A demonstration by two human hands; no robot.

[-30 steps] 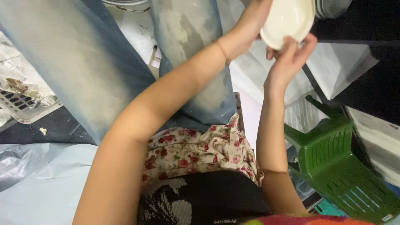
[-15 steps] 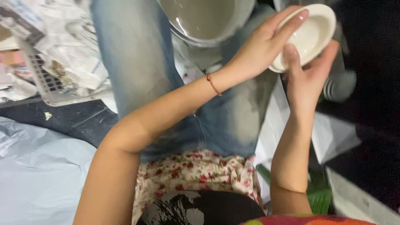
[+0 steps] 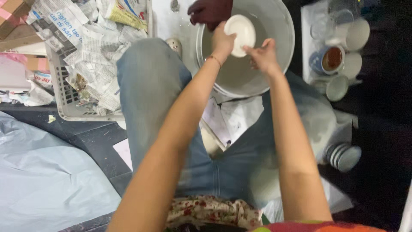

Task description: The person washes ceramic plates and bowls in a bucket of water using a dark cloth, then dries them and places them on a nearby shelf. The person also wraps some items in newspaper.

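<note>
Two hands meet over one large white basin (image 3: 279, 25), which serves as landmark throughout. Largest first: a pale plastic sheet (image 3: 47, 180) lies well to the basin's near left on the dark floor. Next, a white plastic crate (image 3: 64, 96), left of the basin, is stuffed with crumpled newspaper (image 3: 92, 47), seemingly wrapping stock kept within reach. My jeans-clad knees (image 3: 150, 86) straddle the basin's near rim, so both forearms come in from below. Right of the basin, a white tray (image 3: 305, 47) carries several cups, one blue mug (image 3: 328, 59) among them; a striped bowl (image 3: 343, 157) lies on its side well to the near right. Smallest: a small cream dish (image 3: 242, 32) is held tilted above the basin's interior, presumably so drips fall inside. My left hand (image 3: 222, 43) is closed around the dish's left edge; my right hand (image 3: 264, 56) pinches its lower right edge. Another person's dark hand (image 3: 210, 12) rests at the basin's far-left rim, close beside my left hand. I judge open room lies only over the basin's right half; the tray crowds the right rim, the crate the left.
</note>
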